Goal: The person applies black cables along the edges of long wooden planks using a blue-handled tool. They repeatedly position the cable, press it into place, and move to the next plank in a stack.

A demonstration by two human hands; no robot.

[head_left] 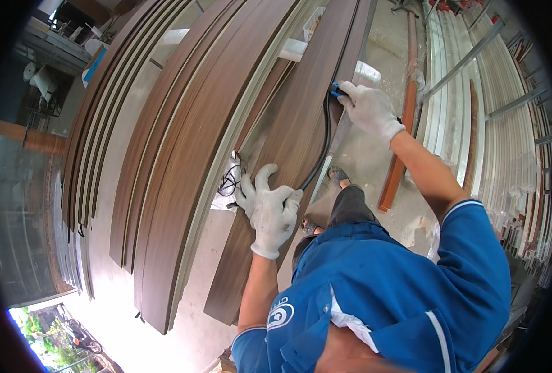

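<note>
A long black rubber strip (328, 124) runs down the brown wood-grain panel (294, 118), bowing off its right edge in the middle. My left hand (269, 217), in a white glove, grips the strip's near stretch by the thumb, its other fingers bent and spread over the panel. Farther up, my gloved right hand (369, 112) is closed on a small blue-and-black hand tool (335, 89) at the strip; its working end is hidden by the fingers. Beside my left fingers lies a tangle of thin black cord (229, 181) on a silvery wrap.
More brown panels (195, 149) lie side by side to the left, with narrow dark profiles (95, 155) beyond. An orange-brown bar (395, 168) rests on the floor to the right. Plastic-wrapped pale profiles (456, 81) and metal rack bars (468, 59) stand farther right.
</note>
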